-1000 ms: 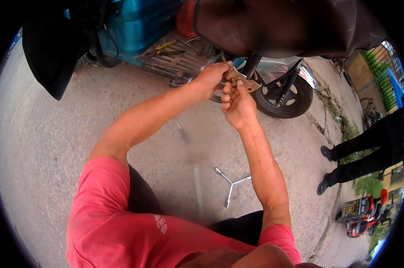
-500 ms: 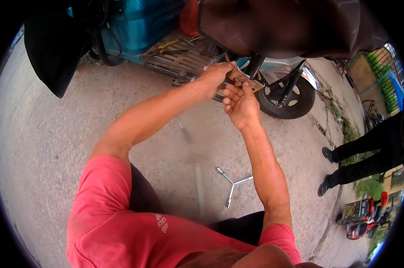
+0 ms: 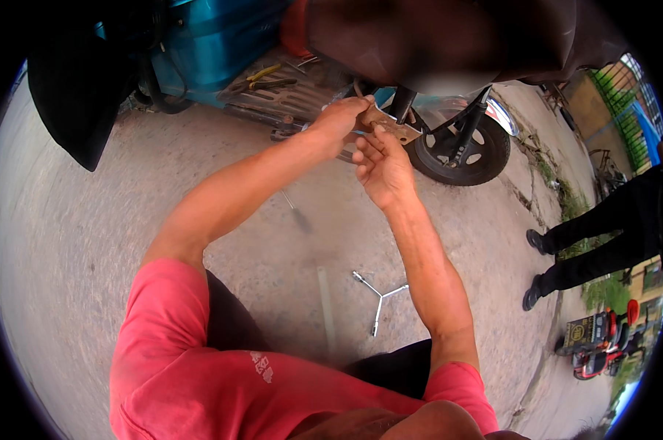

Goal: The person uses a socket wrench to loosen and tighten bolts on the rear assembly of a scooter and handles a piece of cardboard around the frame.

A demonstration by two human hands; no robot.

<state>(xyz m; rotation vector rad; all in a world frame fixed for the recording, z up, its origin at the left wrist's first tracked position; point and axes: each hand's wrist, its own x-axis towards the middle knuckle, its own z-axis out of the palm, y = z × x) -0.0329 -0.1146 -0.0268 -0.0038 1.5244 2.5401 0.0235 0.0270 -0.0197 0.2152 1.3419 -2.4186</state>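
Note:
A flat, rusty brown metal plate [image 3: 396, 127] with holes in it sits beside the dark front column of a blue vehicle. Against the plate's left end, my left hand [image 3: 339, 121] is closed, gripping its edge, with the fingertips partly hidden. My right hand [image 3: 387, 167] is palm up under the plate, its fingers curled. Its thumb and forefinger come together at the plate's lower edge, and whatever lies between them is too small to make out.
Pliers with yellow handles [image 3: 264, 72] lie on the slatted footboard [image 3: 291, 94]. On the ground are a three-armed socket wrench [image 3: 380, 295] and a thin rod [image 3: 288, 198]. A front wheel [image 3: 463, 154] stands right of the plate. A person in black trousers [image 3: 595, 242] stands farther right.
My right hand has shifted left along the plate's lower edge, showing more of the plate's right part. My left hand stays at the left end. The whole view has shifted slightly.

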